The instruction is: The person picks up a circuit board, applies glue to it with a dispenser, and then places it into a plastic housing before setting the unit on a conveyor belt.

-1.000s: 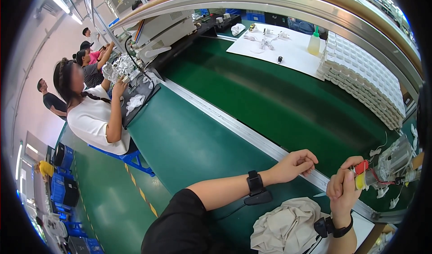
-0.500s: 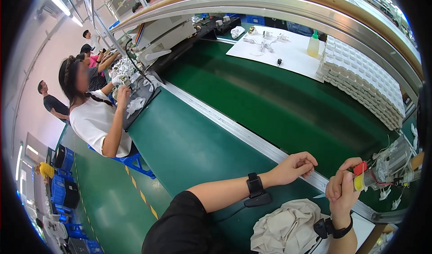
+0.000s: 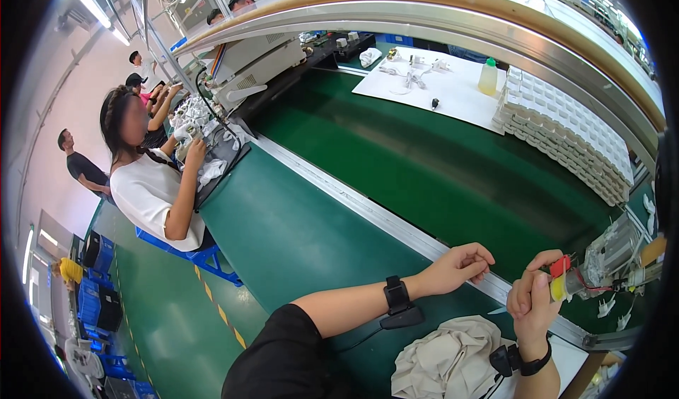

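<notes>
My left hand (image 3: pixel 453 268) hovers above the metal rail (image 3: pixel 382 219), fingers curled and closed; anything in them is too small or hidden to make out. Close to its right, my right hand (image 3: pixel 534 296) is closed, with bent fingers up against a small red piece (image 3: pixel 560 265) and a yellow ring (image 3: pixel 557 289). These sit at the end of a clear, wired device (image 3: pixel 610 247) at the right edge. A thin pale tip (image 3: pixel 497 311) juts out left of my right hand; what it belongs to is hidden. Below lies crumpled cream cloth (image 3: pixel 445 360).
Beyond the rail runs a dark green belt (image 3: pixel 424 166). Stacked white moulded trays (image 3: pixel 566 130) stand far right, beside a white board (image 3: pixel 382 81) with cords and a green-capped bottle (image 3: pixel 489 77). At left a seated co-worker (image 3: pixel 152 187) handles small white parts. A metal-edged shelf (image 3: pixel 424 28) crosses overhead.
My hands keep nearly the same pose and place; the view has shifted slightly. The seated co-worker's hand has lowered a little toward the parts, and a person behind has raised an arm.
</notes>
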Available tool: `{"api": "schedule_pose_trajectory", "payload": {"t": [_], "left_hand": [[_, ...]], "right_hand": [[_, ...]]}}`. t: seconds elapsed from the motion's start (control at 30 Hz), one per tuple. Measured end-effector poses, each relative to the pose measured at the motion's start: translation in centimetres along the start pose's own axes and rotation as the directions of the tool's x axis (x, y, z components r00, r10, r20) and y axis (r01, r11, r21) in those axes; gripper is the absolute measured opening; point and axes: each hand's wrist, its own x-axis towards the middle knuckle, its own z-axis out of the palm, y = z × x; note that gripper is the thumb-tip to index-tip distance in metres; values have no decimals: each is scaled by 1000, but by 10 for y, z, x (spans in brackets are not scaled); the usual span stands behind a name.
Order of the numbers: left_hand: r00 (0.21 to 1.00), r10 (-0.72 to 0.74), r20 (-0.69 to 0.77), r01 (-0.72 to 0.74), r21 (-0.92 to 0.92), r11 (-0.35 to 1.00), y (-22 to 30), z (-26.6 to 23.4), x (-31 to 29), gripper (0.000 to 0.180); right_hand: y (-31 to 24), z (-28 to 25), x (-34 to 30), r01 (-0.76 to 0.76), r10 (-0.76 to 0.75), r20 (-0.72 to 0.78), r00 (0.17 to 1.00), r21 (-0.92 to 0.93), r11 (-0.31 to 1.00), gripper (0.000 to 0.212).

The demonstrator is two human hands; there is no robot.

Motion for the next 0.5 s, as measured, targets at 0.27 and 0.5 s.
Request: {"api": "schedule_pose_trajectory", "payload": {"t": [0.27,0.5], "left_hand": [[1000,-12,-3,12,-1,1000,-1,-1,0,14],[1000,-8,6,7,22,1000,0,-1,3,15]], "right_hand": [[0,-1,0,-10,10,-2,1000,-3,1000,26],[-2,-1,1,-20,20,-6,1000,-9,1000,28]]}}
